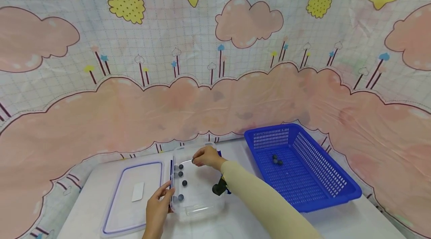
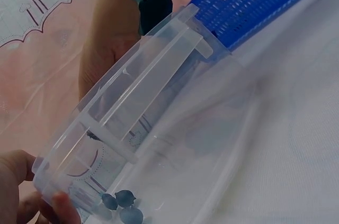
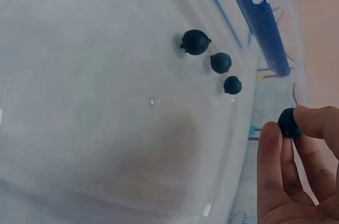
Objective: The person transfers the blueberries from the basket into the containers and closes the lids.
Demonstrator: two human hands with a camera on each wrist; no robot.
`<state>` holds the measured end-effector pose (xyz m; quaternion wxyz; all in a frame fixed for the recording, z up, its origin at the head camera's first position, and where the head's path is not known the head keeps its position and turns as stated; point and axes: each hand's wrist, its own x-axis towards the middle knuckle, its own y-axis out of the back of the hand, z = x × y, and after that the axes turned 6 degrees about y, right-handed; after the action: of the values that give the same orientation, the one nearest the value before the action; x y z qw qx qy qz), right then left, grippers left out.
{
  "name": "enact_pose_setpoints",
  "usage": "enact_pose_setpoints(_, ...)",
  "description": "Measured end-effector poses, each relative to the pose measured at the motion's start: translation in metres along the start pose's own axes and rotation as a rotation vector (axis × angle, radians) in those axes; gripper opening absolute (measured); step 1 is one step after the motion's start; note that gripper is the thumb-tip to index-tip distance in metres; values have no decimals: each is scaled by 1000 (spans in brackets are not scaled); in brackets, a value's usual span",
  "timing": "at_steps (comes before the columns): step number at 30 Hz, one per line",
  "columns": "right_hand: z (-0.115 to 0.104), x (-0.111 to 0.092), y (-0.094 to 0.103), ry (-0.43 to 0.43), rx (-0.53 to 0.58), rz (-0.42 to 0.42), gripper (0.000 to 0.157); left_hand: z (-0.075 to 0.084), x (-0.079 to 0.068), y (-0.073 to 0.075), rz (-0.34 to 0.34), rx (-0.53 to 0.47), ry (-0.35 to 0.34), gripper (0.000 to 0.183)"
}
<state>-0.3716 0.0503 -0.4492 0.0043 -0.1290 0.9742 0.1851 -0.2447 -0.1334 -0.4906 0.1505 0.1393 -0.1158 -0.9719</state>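
Observation:
My right hand (image 1: pixel 208 158) pinches a blueberry (image 3: pixel 288 123) between thumb and fingertips, over the far part of a clear plastic box (image 1: pixel 198 210). Several more blueberries (image 3: pixel 195 42) lie on the box floor, in a loose line along its left wall. With fingers and thumb at the near left wall, my left hand (image 1: pixel 158 204) grips the box. In the left wrist view its fingertips (image 2: pixel 62 205) curl over the box's corner, close to three of the berries (image 2: pixel 125 198).
Right of the box stands a blue slatted basket (image 1: pixel 331 179) with several blueberries (image 1: pixel 275 159) on its floor. A clear lid with a blue seal (image 1: pixel 118 194) lies flat at the left, showing a white label (image 1: pixel 137 192). Patterned cloth (image 1: pixel 202 108) hangs behind the white table (image 1: pixel 84 209).

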Motion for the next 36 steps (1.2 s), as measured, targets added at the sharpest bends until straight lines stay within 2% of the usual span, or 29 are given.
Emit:
enact_pose_setpoints(7,10,3,-10,-48,-40,22,12,1,-1,-2,-4,-10,12,47)
enact_pose_setpoints(16,24,7,-13,-69,-66,32,10,1,-1,-6,-8,-11,-15,47)
enact_pose_setpoints(25,21,8,-10,-51,-101,18,15,2,0,-5,-4,-9,-13,47)
enact_pose_setpoints(30,0,7,10,36,-130,-2,23,1,0,-3,-7,-9,-4,46)
enact_pose_setpoints(33,-14,8,34,100,-91,26,26,2,0,-1,-10,-3,2,47)
enact_pose_setpoints(36,-21,9,67,131,-48,105,26,2,0,1,-12,0,8,47)
